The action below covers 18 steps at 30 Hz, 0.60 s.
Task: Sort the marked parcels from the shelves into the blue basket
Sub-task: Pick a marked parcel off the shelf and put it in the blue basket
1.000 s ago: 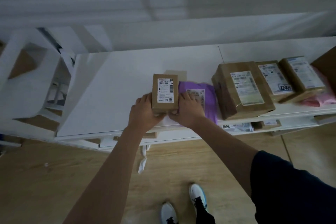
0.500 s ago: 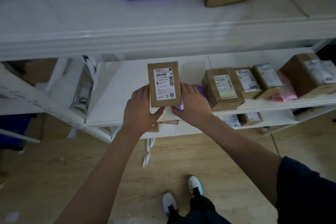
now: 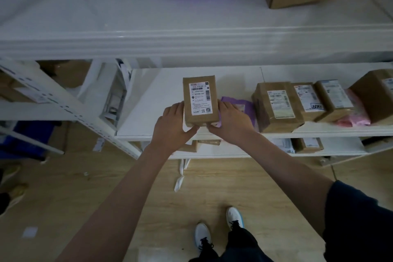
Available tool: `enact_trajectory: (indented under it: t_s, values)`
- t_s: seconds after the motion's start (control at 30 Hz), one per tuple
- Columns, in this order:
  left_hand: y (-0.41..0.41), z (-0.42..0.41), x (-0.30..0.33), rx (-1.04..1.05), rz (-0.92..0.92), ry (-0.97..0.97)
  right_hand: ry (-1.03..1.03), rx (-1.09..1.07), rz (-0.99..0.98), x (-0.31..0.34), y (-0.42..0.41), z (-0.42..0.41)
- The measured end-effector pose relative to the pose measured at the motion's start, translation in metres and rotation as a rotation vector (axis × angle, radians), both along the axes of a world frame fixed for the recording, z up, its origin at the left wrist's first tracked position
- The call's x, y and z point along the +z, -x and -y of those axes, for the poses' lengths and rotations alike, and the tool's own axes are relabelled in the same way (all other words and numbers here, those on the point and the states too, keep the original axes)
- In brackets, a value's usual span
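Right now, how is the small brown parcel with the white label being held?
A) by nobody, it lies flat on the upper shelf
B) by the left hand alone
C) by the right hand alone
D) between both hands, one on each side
D: the left hand and the right hand grip opposite sides of the small brown parcel, label facing up, in front of the middle shelf.

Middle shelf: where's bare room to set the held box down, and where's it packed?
Bare: the middle shelf left of the held box, up to the white upright, and the strip behind it. Crowded: right of the right hand, purple mailer then the row of brown boxes to the frame edge.
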<state>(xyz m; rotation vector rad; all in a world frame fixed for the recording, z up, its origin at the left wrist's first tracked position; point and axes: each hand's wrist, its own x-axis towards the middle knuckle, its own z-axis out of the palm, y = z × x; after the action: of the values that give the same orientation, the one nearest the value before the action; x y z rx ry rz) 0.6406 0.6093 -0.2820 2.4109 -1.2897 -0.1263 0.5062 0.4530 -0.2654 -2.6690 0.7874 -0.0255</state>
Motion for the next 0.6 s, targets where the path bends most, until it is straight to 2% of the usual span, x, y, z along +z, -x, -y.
enact_trajectory:
  t_s: [0.13, 0.43, 0.6]
  values:
    - [-0.027, -0.014, -0.016, 0.049, -0.043, -0.071, -0.064, 0.002, -0.028, -0.023, -0.033, -0.017]
    - [-0.081, -0.024, -0.100, 0.110, -0.313, -0.189, -0.293, -0.038, -0.129, -0.103, -0.091, -0.032]
    - [-0.091, -0.006, -0.140, 0.071, -0.327, -0.210, -0.314, -0.054, -0.170, -0.136, -0.097, -0.015]
